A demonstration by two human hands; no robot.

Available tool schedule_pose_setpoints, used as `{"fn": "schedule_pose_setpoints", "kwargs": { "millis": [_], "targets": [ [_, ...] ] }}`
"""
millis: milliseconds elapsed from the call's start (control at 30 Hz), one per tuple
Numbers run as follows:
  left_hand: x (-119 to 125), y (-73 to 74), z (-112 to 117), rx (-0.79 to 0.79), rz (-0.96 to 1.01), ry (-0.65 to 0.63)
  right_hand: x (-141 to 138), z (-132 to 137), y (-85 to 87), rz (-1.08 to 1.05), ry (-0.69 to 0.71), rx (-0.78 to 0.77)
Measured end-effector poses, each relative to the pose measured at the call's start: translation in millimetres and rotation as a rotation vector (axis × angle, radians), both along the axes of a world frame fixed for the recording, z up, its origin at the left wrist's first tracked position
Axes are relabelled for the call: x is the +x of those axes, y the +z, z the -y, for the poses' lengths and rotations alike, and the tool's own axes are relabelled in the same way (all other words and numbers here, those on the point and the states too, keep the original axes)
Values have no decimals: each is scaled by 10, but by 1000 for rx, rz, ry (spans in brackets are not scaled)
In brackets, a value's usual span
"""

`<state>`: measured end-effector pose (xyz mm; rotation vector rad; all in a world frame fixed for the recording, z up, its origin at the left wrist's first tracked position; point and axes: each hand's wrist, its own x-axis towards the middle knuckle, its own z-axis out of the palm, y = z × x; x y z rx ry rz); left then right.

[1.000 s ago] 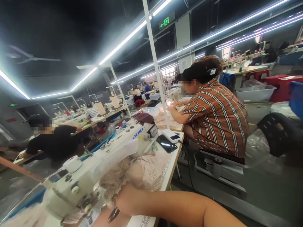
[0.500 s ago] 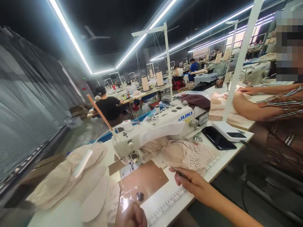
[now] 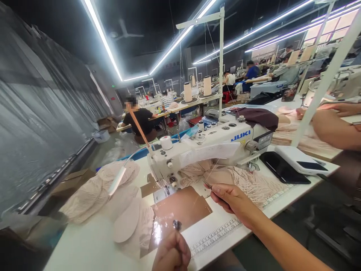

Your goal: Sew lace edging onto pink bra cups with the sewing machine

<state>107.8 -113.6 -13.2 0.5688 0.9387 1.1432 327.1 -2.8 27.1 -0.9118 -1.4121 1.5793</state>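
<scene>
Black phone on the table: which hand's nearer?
Right. The right hand is lower left of the phone in the picture; the left hand is farther off that way, near the bottom edge.

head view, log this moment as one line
right hand: holds small metal tool | left hand: curled, near dark round piece | sewing machine: beige fabric partly under its arm
</scene>
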Motion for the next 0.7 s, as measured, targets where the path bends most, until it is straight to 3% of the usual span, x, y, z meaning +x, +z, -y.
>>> {"fn": "schedule_pose_setpoints", "kwargs": {
  "millis": [200, 467, 700],
  "targets": [
    [-1, 46, -19, -73, 32, -126, -73, -19, 8, 4, -50, -12],
    [-28, 60, -25, -96, 7, -135, 133, 90, -182, 24, -32, -114],
    [12, 56, -40, -101, -12, -155, -14, 50, -36, 47, -77, -63]
  ]
}}
